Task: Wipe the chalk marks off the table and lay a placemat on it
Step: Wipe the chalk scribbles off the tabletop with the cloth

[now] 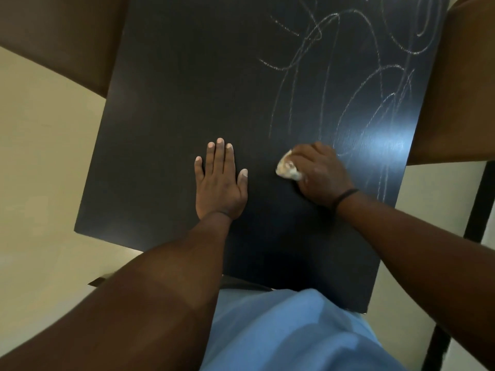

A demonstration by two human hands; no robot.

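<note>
The dark table (171,103) fills the middle of the view. White chalk marks (348,68) loop over its right half, from the far edge down to near my right wrist. The left half shows no marks. My left hand (219,183) lies flat on the table, palm down, fingers together, holding nothing. My right hand (321,175) is closed on a small crumpled white cloth (288,170) and presses it on the table at the lower end of the chalk lines. No placemat is in view.
Brown chair seats stand at the far left (61,36) and the right (455,89) of the table. A black frame leg (476,204) runs down the right side. The floor (40,170) is pale cream. My blue clothing (281,330) meets the near edge.
</note>
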